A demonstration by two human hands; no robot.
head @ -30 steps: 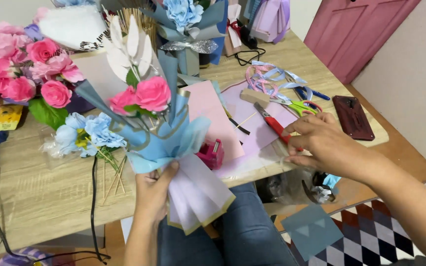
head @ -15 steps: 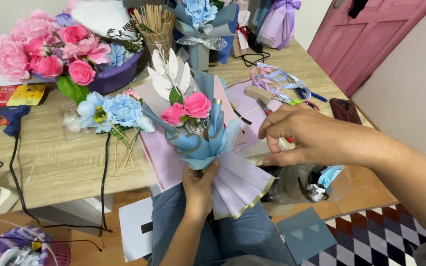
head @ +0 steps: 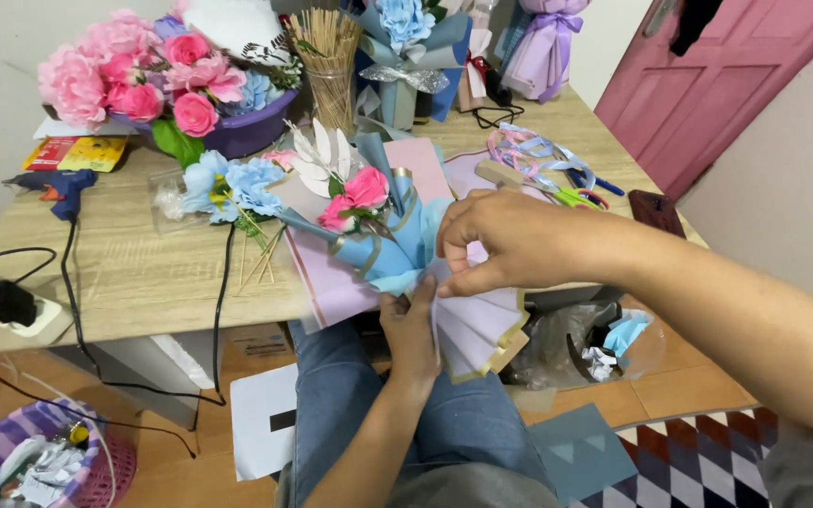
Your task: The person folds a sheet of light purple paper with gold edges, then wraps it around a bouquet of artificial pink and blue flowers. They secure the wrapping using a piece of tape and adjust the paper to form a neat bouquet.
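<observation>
Wooden worktop (head: 134, 273) carried a purple bowl of pink flowers (head: 157, 80), a blue glue gun (head: 58, 183) and coloured ribbons (head: 529, 155). Over its front edge, the left hand (head: 411, 329) gripped a small bouquet (head: 378, 235) by its stem from below. The right hand (head: 505, 240) pinched the blue and lilac wrapping paper (head: 472, 325) at the bouquet's waist, fingers closed on the folds.

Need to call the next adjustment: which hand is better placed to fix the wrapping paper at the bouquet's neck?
Probably the right hand: its fingers already pinch the blue paper at the neck of the bouquet. The left hand grips the wrapped stem from below, supporting it, so it seems best kept there.
</observation>
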